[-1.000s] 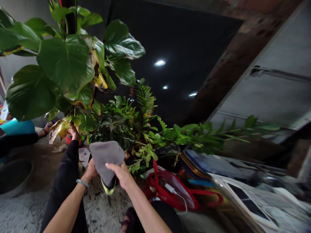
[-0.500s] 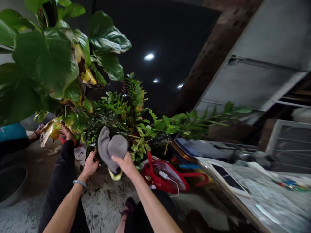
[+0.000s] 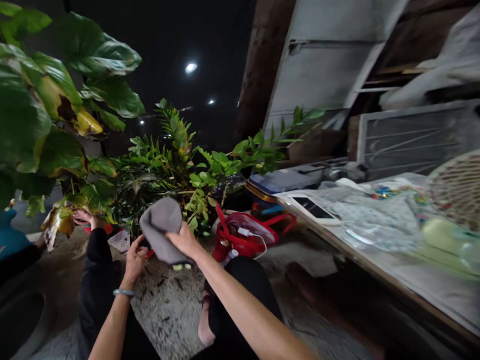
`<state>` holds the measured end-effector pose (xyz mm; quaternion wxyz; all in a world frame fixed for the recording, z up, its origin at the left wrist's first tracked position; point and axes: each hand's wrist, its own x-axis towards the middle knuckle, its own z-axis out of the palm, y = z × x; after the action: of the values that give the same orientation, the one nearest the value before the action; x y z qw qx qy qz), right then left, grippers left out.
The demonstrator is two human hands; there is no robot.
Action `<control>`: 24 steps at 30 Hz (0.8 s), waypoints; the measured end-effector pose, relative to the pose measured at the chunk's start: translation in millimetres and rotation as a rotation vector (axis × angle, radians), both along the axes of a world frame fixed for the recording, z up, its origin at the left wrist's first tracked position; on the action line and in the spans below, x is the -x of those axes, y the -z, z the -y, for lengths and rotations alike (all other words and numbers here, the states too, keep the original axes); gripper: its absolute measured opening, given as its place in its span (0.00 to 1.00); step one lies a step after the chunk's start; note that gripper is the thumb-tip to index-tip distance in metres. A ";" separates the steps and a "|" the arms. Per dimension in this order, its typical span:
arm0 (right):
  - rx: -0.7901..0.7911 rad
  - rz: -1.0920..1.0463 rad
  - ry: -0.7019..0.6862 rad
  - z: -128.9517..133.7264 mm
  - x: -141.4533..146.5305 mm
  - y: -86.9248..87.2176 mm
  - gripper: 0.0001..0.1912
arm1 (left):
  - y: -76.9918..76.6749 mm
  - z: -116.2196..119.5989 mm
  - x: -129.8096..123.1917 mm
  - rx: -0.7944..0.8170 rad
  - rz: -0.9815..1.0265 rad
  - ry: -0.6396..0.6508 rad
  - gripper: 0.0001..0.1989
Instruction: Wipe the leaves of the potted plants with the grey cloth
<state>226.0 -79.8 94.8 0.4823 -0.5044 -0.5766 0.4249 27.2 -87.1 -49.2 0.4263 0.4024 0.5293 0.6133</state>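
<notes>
A grey cloth-like piece point(image 3: 161, 222), folded over and somewhat blurred, is in the grip of my right hand point(image 3: 184, 242), whose fingers are closed on its right side. Small pale yellow bits show at its lower edge. Close by on the left is my left hand point(image 3: 136, 256), its fingers bent near the cloth's left edge; a small red thing shows beside the fingertips, and whether they hold it is unclear. A grey-green bangle point(image 3: 123, 292) circles my left wrist. Behind the cloth stand leafy green plants point(image 3: 180, 170).
A red bag point(image 3: 243, 240) with a white cable stands right of my hands. Further right, a table point(image 3: 300, 220) carries a white tablet point(image 3: 314, 208) and patterned cloth. Another person's hand point(image 3: 85, 218) is by the yellowed leaves at left, near a printed paper point(image 3: 120, 241).
The view has swung right, bringing more of the table and a woven item into sight. The grey cloth has changed shape, now broader and turned in my right hand.
</notes>
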 end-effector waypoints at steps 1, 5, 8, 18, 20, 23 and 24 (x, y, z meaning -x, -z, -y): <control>0.068 -0.002 -0.046 14.5 -2.3 18.3 0.16 | -0.3 4.5 0.7 0.025 0.018 -0.008 0.22; 0.390 -0.086 0.009 57.9 -36.1 64.8 0.10 | -5.6 25.4 -0.4 0.126 0.087 -0.124 0.21; 0.484 -0.281 0.134 58.5 -77.8 72.6 0.12 | -19.2 36.7 -13.0 0.157 0.147 -0.229 0.18; 0.431 -0.661 0.481 55.7 -110.0 92.9 0.24 | -86.8 72.8 -80.0 0.010 -0.134 0.238 0.13; 0.378 -0.579 0.596 54.4 -109.6 96.6 0.24 | -83.6 76.5 -88.0 0.070 -0.184 0.342 0.13; 0.434 -0.449 0.399 58.6 -114.6 90.5 0.20 | -72.1 76.5 -95.0 0.117 -0.235 0.364 0.11; 0.463 -0.482 0.289 61.7 -117.3 85.5 0.18 | -68.8 75.7 -96.1 0.128 -0.249 0.359 0.10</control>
<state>343.3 -141.5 9.3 0.5324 -0.5619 -0.2578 0.5783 123.3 -162.8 19.5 0.4848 0.5349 0.5354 0.4384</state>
